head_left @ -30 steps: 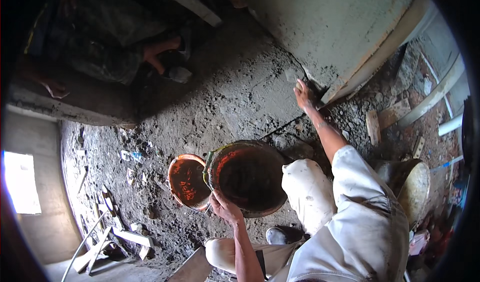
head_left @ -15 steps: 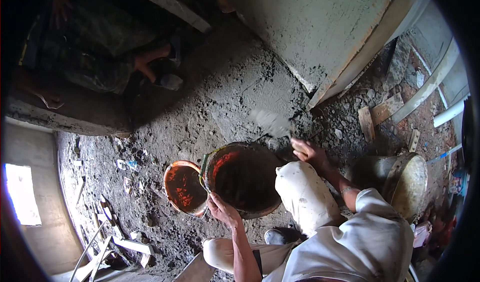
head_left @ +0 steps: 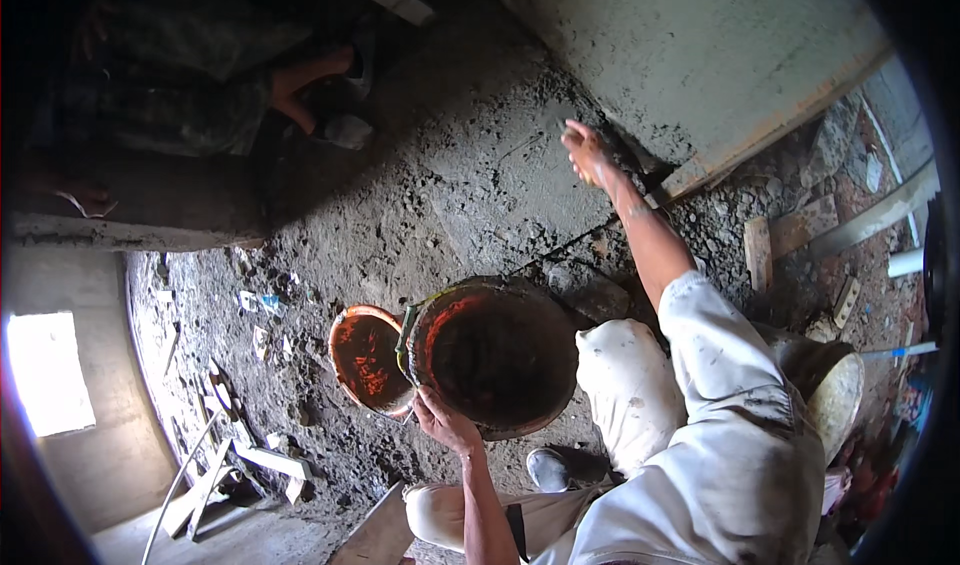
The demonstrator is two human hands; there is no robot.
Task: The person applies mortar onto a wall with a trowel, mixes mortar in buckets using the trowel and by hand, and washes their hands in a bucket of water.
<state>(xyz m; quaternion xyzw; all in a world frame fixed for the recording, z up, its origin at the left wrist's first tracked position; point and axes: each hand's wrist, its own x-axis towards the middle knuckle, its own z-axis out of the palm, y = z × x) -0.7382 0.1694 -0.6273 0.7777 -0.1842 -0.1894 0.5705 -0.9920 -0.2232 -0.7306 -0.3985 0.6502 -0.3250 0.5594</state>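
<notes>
My left hand is closed on the near left rim of a large round bucket, dark inside with orange patches. A smaller orange bucket, smeared with mortar, stands against its left side. My right arm stretches forward, and my right hand is closed around a trowel over the wet grey mortar. The trowel's blade barely stands out from the mortar here. A slab with a smooth grey face rises just beyond that hand.
Another person's foot rests on the floor at the far left, beside a concrete ledge. Wood offcuts and rubble lie to the right. A pale-rimmed bucket lies at my right side. Scrap boards lie at the lower left.
My right hand has swung forward and away from the large bucket, carrying the trowel to the mortar near the slab. My left hand has stayed at the bucket rim.
</notes>
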